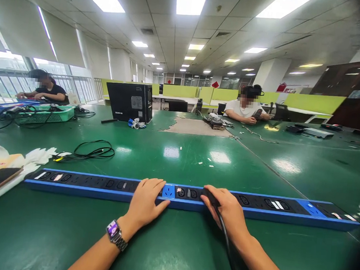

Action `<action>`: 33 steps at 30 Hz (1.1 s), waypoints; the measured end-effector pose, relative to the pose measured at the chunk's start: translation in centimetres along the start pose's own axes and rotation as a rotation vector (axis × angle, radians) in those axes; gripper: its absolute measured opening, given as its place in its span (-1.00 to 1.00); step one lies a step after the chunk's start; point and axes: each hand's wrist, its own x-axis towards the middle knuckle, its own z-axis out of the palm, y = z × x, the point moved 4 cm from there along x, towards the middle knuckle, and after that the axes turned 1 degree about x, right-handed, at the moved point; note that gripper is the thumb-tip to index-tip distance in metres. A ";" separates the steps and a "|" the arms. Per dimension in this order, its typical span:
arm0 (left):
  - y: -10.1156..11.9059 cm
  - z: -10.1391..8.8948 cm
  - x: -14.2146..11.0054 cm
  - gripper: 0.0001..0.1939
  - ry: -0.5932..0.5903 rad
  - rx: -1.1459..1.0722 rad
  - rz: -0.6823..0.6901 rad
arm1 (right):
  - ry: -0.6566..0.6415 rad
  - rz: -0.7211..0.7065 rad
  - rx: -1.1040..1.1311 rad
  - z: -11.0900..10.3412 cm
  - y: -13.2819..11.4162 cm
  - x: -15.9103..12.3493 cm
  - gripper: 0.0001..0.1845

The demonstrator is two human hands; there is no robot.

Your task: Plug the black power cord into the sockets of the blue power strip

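A long blue and black power strip point(100, 183) lies across the green table in front of me, with rows of sockets and two bright blue outlet blocks. My left hand point(147, 199) grips it left of its middle, fingers over the top and thumb along the front edge, beside one blue outlet block point(168, 191). Right of the middle, my right hand point(228, 210) is closed round a black power plug point(210, 196) held against the sockets. My fingers partly cover the plug, so how deep it sits cannot be seen. Its black cord point(227, 248) runs down toward me.
A coiled black cable point(95, 150) lies beyond the strip, near white gloves point(39, 156). Farther back stand a black computer tower point(129, 102) and a green basket point(47, 114) of cables. Two people sit across the table, one at left point(50, 90), one at right point(243, 109).
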 end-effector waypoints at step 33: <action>-9.1 -5.3 -3.2 -0.66 0.127 -0.188 -0.115 | -0.093 0.169 -0.274 1.9 0.9 -1.5 -0.17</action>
